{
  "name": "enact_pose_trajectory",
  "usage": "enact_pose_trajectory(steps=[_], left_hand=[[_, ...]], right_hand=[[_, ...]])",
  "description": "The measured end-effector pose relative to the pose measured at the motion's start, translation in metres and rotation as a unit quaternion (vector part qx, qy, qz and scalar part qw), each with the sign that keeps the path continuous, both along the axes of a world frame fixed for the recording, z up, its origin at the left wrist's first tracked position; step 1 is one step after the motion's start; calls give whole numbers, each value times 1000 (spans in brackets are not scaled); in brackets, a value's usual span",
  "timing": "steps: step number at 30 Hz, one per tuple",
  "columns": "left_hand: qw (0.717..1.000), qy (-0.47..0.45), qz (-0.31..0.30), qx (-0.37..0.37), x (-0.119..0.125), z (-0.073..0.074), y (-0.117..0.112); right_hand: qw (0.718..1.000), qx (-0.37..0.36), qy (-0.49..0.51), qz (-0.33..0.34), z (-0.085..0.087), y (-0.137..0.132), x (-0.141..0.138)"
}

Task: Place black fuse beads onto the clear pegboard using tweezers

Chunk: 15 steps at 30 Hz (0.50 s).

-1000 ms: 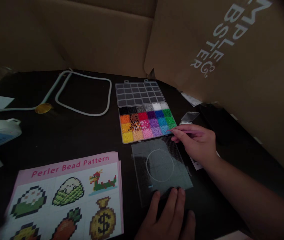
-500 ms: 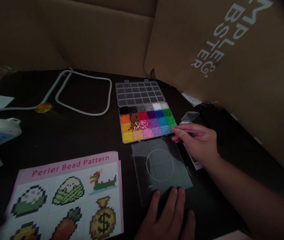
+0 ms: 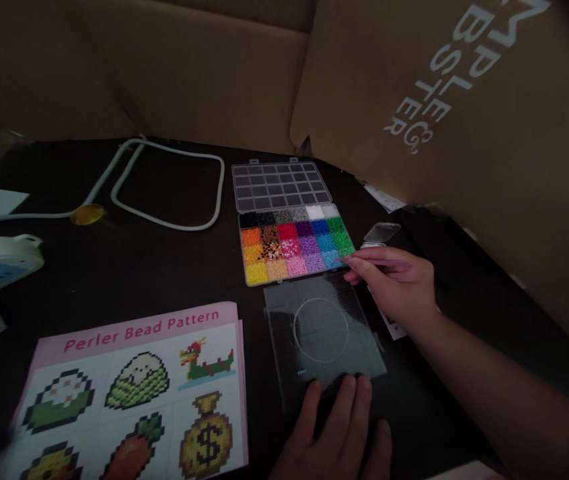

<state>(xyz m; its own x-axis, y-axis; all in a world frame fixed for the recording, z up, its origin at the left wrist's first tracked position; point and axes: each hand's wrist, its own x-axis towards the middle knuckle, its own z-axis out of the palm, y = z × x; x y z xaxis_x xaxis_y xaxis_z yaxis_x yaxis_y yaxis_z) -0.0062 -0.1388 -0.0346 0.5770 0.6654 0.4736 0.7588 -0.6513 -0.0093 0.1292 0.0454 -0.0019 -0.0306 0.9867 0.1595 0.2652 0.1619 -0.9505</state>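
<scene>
My right hand (image 3: 397, 283) pinches slim pink tweezers (image 3: 387, 262), their tip at the light blue beads (image 3: 333, 259) in the front right of the bead box (image 3: 294, 243). That box lies open, its compartments full of small beads sorted by colour, and its clear gridded lid (image 3: 281, 187) is folded back. In front of it is a clear square pegboard (image 3: 321, 330) with a ring marked in the middle. My left hand (image 3: 337, 433) lies with fingers apart, fingertips at the pegboard's near edge. Whether a bead is between the tweezer tips is too small to tell.
A "Perler Bead Pattern" sheet (image 3: 141, 327) lies at front left. Behind it are a white power strip (image 3: 1, 263) and a looped grey cable (image 3: 221, 180). A small open clear case (image 3: 381, 233) sits beyond my right hand. Cardboard walls (image 3: 189, 80) enclose the dark table.
</scene>
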Motion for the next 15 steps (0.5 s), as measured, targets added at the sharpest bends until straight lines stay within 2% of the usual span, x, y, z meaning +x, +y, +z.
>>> enact_pose_trajectory(steps=[9,15], left_hand=[[1000,-5,6,16,2,-5,0],[999,-23,18,18,4,-7,1]], right_hand=[[999,9,5,44,8,0,6],[995,64,49,62,9,2,15]])
